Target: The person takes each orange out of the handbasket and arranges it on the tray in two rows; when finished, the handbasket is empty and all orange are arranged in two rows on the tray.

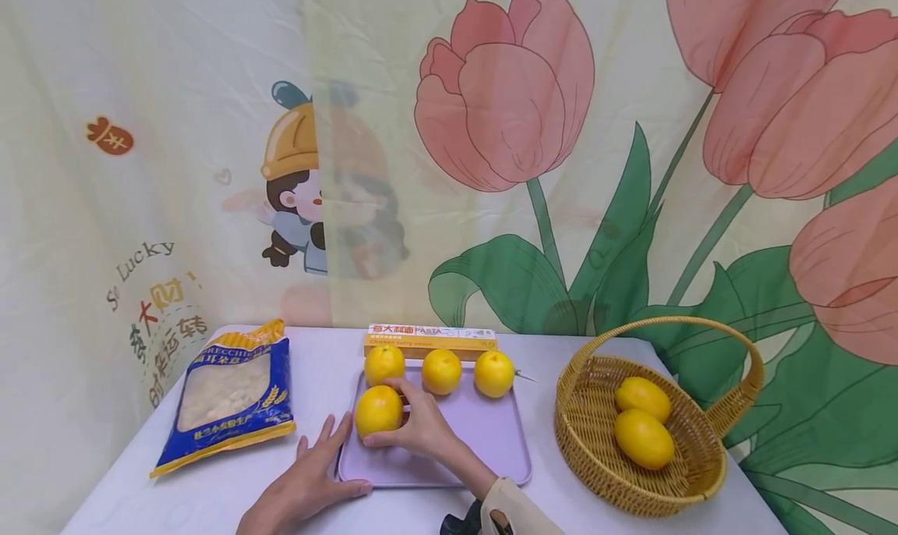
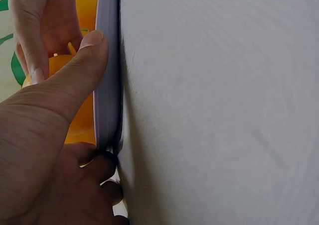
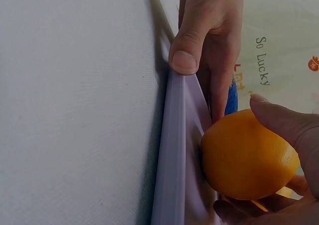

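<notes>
**A:** Where was the round yellow-orange fruit?

**B:** Lower centre of frame, front-left corner of the flat lilac plastic tray, just left of the right hand, whose fingers curled round it. Left hand gripped the tray's near-left edge on the desk, thumb pressed on the rim.

- You are at a small set-up spot made to look like a home kitchen, not a real kitchen.
- A white cloth covers the tabletop.
- Behind it hang printed curtains with big pink tulips and a cartoon child, hiding the room.
- Food sits out: a blue bag of pasta, a pasta box, a basket of lemons.
</notes>
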`<state>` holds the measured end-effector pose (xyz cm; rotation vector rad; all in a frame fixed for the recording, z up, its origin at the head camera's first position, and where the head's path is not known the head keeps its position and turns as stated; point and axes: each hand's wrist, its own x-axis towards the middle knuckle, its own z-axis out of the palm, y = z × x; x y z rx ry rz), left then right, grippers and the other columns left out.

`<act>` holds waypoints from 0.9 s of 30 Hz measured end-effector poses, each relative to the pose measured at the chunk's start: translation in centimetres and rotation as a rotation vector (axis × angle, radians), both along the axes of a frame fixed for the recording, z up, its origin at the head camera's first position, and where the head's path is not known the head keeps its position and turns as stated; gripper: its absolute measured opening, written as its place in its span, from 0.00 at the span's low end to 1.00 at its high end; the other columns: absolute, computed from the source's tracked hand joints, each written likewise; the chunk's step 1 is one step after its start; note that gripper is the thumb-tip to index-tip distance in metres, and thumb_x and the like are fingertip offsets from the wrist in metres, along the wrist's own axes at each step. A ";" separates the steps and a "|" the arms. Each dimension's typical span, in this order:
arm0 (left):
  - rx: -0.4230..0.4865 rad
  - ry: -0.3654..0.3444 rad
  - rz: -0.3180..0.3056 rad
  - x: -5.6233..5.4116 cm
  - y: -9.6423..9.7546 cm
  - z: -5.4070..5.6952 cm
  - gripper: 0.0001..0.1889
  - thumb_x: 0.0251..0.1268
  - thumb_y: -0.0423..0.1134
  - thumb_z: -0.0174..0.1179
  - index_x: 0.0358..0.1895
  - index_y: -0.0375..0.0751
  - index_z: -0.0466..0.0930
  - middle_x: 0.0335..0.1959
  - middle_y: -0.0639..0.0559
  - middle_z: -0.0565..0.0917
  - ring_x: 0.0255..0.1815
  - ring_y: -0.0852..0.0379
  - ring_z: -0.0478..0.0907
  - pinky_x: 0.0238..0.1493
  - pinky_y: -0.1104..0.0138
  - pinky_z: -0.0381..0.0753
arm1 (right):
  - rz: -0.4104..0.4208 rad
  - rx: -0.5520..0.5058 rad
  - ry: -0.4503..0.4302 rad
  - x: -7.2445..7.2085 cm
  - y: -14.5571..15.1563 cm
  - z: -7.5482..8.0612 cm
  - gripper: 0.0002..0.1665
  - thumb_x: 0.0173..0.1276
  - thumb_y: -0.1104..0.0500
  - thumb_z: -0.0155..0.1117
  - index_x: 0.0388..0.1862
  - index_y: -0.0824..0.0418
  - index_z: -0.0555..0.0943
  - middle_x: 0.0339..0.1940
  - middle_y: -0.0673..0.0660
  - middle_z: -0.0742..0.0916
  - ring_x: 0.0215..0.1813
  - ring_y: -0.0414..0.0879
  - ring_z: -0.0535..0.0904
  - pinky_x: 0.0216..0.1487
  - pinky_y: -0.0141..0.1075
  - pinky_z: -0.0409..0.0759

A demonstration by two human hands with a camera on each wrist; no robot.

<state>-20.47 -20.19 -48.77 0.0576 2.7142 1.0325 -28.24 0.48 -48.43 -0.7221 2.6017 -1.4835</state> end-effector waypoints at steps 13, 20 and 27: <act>-0.004 0.003 -0.014 -0.1 0.3 -0.2 0.66 0.53 0.59 0.83 0.87 0.36 0.51 0.84 0.19 0.45 0.77 0.05 0.35 0.73 0.17 0.42 | -0.008 -0.028 -0.004 0.4 1.2 0.9 0.52 0.55 0.51 0.91 0.76 0.60 0.76 0.68 0.57 0.86 0.63 0.54 0.85 0.64 0.45 0.88; 0.003 -0.038 0.017 -0.1 0.2 -0.1 0.66 0.52 0.62 0.82 0.88 0.38 0.51 0.85 0.21 0.44 0.78 0.06 0.34 0.69 0.14 0.43 | 0.064 -0.098 0.117 2.9 3.9 5.4 0.50 0.60 0.52 0.88 0.77 0.60 0.74 0.72 0.59 0.84 0.73 0.54 0.80 0.74 0.48 0.81; 0.014 -0.075 0.031 -0.4 0.0 -0.1 0.68 0.51 0.63 0.82 0.88 0.41 0.49 0.85 0.22 0.42 0.78 0.08 0.31 0.67 0.13 0.39 | 0.148 -0.109 0.416 7.0 9.5 10.7 0.34 0.61 0.59 0.87 0.66 0.56 0.84 0.62 0.52 0.90 0.62 0.48 0.87 0.62 0.41 0.89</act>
